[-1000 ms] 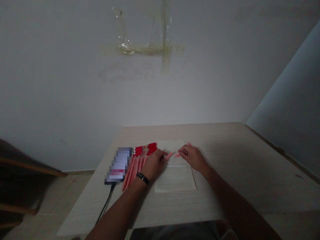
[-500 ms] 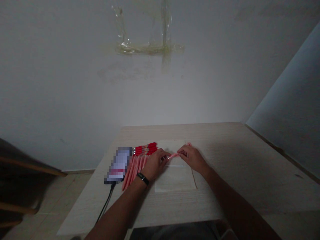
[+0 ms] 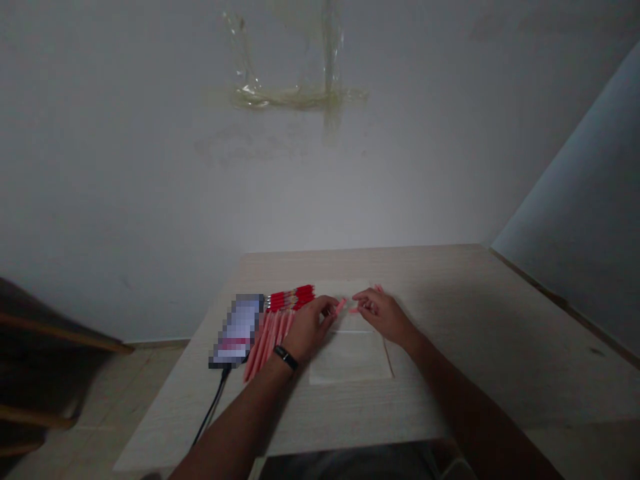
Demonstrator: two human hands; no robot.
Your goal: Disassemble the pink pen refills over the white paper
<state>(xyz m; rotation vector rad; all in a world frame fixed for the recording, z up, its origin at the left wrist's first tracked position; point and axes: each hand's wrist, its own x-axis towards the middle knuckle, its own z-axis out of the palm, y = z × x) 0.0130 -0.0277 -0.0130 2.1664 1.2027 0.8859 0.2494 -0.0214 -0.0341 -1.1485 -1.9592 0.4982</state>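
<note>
Wooden desk point(image 3: 465, 347), half-hidden pink strip point(image 3: 341, 306)

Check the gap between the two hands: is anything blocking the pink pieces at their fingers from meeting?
Nothing visible blocks them. The pink piece at the left hand and the pink piece at the right hand have only a small open gap between them, with the clear plastic sheet lying flat beneath.

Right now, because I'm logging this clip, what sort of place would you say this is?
Probably a plain room at home or a small workroom: a light wood-grain table, a bare white wall with old tape on it, and a phone plugged into a cable.
</note>
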